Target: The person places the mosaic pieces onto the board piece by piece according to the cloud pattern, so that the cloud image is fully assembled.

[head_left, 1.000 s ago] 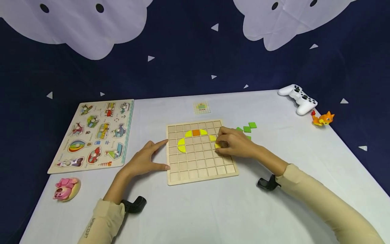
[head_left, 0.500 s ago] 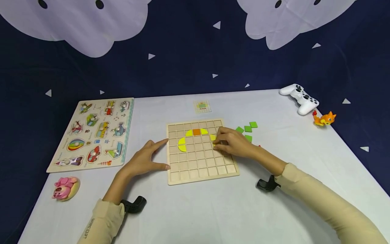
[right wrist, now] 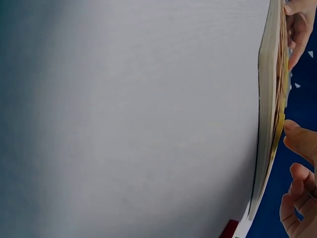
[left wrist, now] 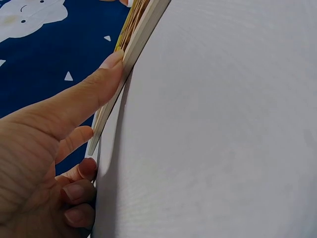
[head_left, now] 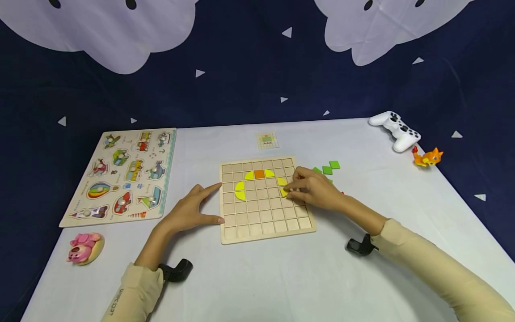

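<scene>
In the head view, a wooden grid board [head_left: 257, 218] lies mid-table, bearing several yellow quarter-round pieces and an orange square [head_left: 259, 174]. My left hand [head_left: 187, 210] is spread at the board's left side, thumb and index finger touching its edge. Its thumb [left wrist: 94, 87] also meets the rim in the left wrist view. My right hand [head_left: 314, 188] hovers over the board's right side, fingertips at a yellow quarter-round piece [head_left: 283, 192]. In the right wrist view its thumb [right wrist: 297, 136] is beside the yellow edge, apart from the other fingers. The fingers partly cover that piece in the head view.
Several green square tiles [head_left: 327, 170] lie right of the board. A small pattern card [head_left: 267, 140] is behind it. At left are a picture puzzle board [head_left: 120, 179] and a pink toy [head_left: 85, 248]. A white game controller [head_left: 396, 129] and an orange toy [head_left: 428, 157] sit at far right.
My right hand has first shifted slightly left over the board, then drawn back a little to the right, uncovering more of the lower yellow piece. The left hand stays at the board's edge.
</scene>
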Tool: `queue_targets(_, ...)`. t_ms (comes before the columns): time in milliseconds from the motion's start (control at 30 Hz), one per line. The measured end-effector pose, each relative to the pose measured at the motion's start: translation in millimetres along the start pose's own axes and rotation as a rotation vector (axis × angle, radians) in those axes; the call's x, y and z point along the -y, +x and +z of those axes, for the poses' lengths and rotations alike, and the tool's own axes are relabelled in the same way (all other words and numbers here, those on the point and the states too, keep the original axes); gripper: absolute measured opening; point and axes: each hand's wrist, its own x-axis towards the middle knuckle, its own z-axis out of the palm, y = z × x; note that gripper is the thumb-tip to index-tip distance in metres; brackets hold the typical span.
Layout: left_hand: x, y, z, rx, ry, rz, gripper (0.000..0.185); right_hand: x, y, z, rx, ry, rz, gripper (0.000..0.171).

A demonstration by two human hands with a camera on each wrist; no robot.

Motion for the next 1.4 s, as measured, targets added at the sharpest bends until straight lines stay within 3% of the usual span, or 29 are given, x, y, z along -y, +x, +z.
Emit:
queue_targets(133, 1.0, -0.3, 1.7, 0.005, -0.004, -0.002, 0.100, 1, -4, 3, -0.028, -0.109, -0.112, 0.022)
queue_targets(267, 0.9, -0.2, 1.4, 0.001, -0.001, 0.006, 0.099, 1, -11, 4, -0.001, -0.192, -0.146, 0.028)
queue_targets(800, -1.8, -2.3, -2.3, -0.006, 0.005, -0.007, 0.099, -1, -2, -11, 0.119, -0.159, -0.128, 0.034)
queue_targets(967, 0.5, -1.8, 1.2, -0.001, 0.006, -0.012, 0.100, -14, -2, -30, 0.064, -0.167, -0.031, 0.040)
queue_targets(1067, 2.4, -1.9, 2.7, -0.003, 0.009, -0.023, 0.101, -30, -5, -42, 0.044, -0.217, 0.096, 0.038)
queue_targets(1233, 3.2, -1.5, 2.6, 0.000, 0.002, -0.024, 0.101, -53, -14, -48, 0.086, -0.239, 0.297, 0.038)
queue_targets(1400, 2.4, -0.7, 3.0, -0.002, 0.006, -0.012, 0.100, -60, -18, -42, 0.086, -0.233, 0.328, 0.032)
